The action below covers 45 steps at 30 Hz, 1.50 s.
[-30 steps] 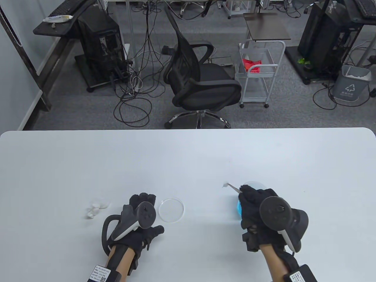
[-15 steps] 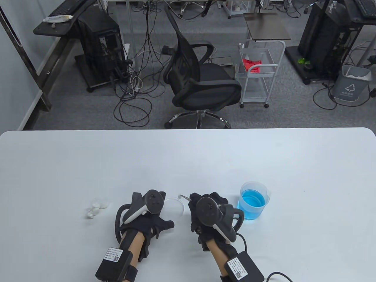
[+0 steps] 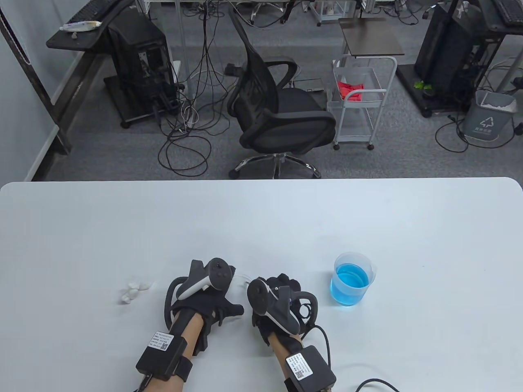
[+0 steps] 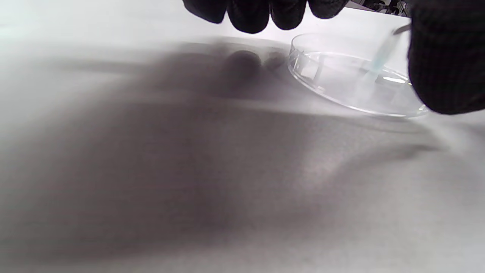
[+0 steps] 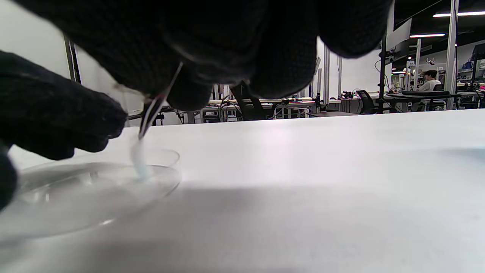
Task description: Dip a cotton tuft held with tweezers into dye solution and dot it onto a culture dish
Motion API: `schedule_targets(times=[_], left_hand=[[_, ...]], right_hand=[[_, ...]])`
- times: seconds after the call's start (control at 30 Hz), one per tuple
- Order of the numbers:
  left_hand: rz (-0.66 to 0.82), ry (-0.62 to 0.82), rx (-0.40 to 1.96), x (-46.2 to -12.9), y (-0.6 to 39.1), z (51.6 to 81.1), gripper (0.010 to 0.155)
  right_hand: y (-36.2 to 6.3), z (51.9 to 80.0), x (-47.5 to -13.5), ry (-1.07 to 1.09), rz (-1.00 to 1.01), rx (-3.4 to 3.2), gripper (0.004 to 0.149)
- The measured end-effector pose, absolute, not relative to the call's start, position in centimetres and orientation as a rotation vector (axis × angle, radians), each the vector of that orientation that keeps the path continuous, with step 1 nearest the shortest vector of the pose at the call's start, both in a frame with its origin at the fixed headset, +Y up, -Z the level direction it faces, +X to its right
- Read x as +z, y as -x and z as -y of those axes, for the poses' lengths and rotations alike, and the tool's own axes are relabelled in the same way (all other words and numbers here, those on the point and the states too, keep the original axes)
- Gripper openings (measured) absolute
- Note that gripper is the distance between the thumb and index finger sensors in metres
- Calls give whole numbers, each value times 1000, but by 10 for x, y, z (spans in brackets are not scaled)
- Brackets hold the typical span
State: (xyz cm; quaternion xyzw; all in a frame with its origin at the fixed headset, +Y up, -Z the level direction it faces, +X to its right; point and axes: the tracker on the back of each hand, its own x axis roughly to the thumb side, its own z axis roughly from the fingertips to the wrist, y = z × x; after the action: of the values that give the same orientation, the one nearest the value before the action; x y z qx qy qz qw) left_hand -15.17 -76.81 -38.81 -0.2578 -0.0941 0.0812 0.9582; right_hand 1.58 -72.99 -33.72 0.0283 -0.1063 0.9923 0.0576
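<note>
A clear culture dish [image 5: 87,197] lies on the white table between my hands; it also shows in the left wrist view [image 4: 352,87] and partly in the table view [image 3: 242,281]. My right hand [image 3: 278,294] grips metal tweezers [image 5: 157,104] that hold a pale blue-tinted cotton tuft [image 5: 139,161] whose tip touches the dish floor. My left hand [image 3: 208,292] rests at the dish's left edge, fingers [image 4: 261,13] over the rim. A beaker of blue dye [image 3: 352,279] stands to the right of my right hand.
Several loose white cotton tufts [image 3: 135,289] lie on the table to the left of my left hand. A cable [image 3: 367,384] trails from my right wrist along the table's front edge. An office chair [image 3: 278,110] stands beyond the far edge.
My right hand has carried the tweezers and tuft left from the beaker to the dish and lowered the tuft into it. My left hand has moved right to the dish's edge.
</note>
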Motion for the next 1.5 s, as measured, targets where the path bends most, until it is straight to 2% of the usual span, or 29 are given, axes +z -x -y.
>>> schedule_targets(times=[0.4, 0.77, 1.5], left_hand=[[209, 555, 207, -397, 153, 775, 101], [205, 569, 215, -396, 153, 775, 99], [203, 572, 220, -396, 155, 775, 99]], right_hand=[[-14, 742, -340, -77, 220, 3032, 32], [-21, 739, -337, -69, 170, 2997, 34], [-9, 744, -340, -90, 174, 3049, 32]])
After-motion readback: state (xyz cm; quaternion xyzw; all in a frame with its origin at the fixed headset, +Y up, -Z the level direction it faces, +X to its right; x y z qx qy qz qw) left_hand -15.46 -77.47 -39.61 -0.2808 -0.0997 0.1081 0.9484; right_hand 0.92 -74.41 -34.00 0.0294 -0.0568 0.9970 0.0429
